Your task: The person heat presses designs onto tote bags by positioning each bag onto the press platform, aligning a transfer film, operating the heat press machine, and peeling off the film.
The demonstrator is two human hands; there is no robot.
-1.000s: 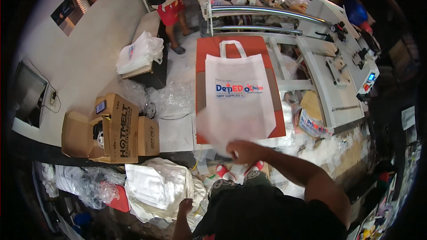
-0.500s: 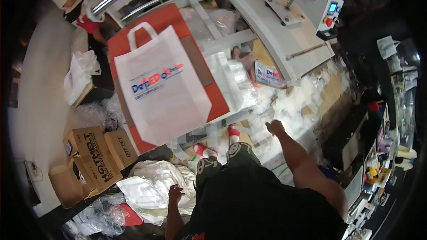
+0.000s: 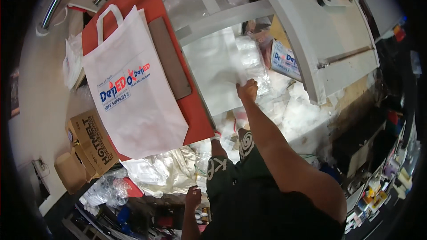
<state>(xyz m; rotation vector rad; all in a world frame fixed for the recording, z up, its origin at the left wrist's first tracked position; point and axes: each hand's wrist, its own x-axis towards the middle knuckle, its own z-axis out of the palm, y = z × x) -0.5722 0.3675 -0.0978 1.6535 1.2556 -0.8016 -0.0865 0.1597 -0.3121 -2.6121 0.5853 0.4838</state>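
Observation:
At the right edge of a blank white sheet [image 3: 211, 73], my right hand [image 3: 247, 90] has its fingers curled closed; whether the sheet's edge is pinched in them is hidden. My left hand [image 3: 193, 197] hangs low beside my leg, loosely closed, with nothing seen in it. Flat on a red board [image 3: 153, 0], left of the sheet, lies a white tote bag [image 3: 147, 120] with blue and red print, its loop handle [image 3: 104, 18] toward the far end. A brown bar [image 3: 171, 60] runs along the bag's right side on the board.
A grey machine frame [image 3: 338, 71] arches over the right side. Clear plastic packs [image 3: 253, 55] and a printed bundle [image 3: 284, 60] sit behind my right hand. Brown cartons [image 3: 91, 144] and crumpled white plastic [image 3: 164, 169] lie at left. A cluttered shelf [image 3: 378, 182] stands at right.
My right hand has moved forward and left to the blank sheet's edge. My left hand has shifted slightly right and its fingers have curled in. The view has moved closer to the machine.

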